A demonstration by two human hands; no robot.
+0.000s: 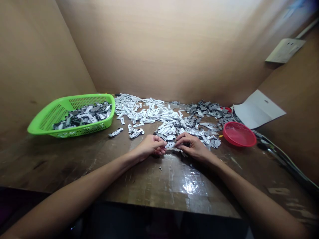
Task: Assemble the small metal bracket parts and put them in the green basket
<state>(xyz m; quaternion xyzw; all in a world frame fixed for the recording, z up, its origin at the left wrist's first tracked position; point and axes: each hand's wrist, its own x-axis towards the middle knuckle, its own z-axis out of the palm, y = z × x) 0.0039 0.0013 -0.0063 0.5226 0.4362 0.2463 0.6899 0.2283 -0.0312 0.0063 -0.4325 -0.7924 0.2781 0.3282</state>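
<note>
Between my two hands is a small flat whitish metal piece with holes (170, 145), just in front of a heap of similar pieces (171, 122). My left hand (154, 146) pinches its left end between thumb and curled fingers. At its right end, the closed fingertips of my right hand (190, 146) grip it too. My fingers cover both ends of the piece. Loose assembled pieces with dark parts (136, 133) lie to the left of my left hand. A tiny metal bit (160, 168) rests on the table nearer to me.
A green plastic basket (82, 132) of similar parts stands at the left. Darker grey pieces (206, 109) are piled at back right. A red bowl (239, 134), a white card (259, 108) and a cable sit at the right. Wooden panels (174, 49) enclose the table (139, 189).
</note>
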